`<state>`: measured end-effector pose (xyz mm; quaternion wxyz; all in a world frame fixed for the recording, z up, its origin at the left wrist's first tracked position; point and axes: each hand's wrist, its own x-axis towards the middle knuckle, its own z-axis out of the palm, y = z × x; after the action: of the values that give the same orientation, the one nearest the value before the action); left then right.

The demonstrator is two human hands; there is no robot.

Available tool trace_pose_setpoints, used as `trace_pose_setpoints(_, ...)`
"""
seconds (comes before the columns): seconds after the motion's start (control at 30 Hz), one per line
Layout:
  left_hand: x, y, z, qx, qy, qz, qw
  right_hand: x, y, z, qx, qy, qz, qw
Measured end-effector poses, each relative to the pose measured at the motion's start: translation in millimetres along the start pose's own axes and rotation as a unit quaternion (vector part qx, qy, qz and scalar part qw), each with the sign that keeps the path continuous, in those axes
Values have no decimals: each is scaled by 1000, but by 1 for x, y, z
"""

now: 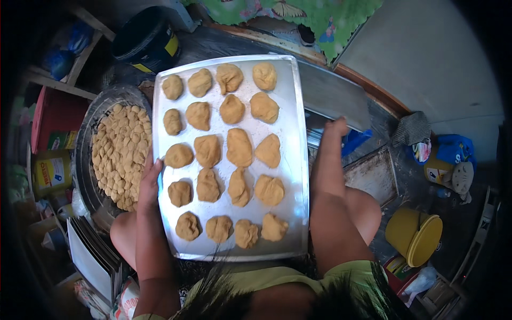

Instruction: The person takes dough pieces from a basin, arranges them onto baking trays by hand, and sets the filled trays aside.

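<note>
A silver metal baking tray (213,112) spans my lap, tilted, its near end against my front. Rows of several rough, yellowish-brown dough lumps (239,148) lie spaced apart on it. My left hand (151,178) grips the tray's left edge, the thumb over the rim and the other fingers mostly hidden. Past the tray's right side, my right arm reaches forward. My right hand (336,127) is curled at the near edge of a grey metal sheet (336,98), beside something blue (354,141). Its fingertips are hard to make out.
A wide dark basin (85,120) full of small dough pieces (121,154) stands at left. Behind it is a black bucket (144,40). A yellow lidded bucket (413,234) and a worn rectangular tray (373,173) are at right. Flat dark-edged trays (93,256) lean at lower left.
</note>
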<state>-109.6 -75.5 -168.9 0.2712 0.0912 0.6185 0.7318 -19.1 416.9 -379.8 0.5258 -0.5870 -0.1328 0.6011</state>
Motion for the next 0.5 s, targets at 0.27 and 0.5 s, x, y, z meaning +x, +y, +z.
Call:
trace_pose_setpoints(0.27,19,-23,-16,-8,-27,17,999,21,-244,-35,-39,-75,-287,954)
trace_pose_setpoints(0.5,25,-20,-11,-26,-48,62,997,-61,-460,-90,-133,-89,-520,839)
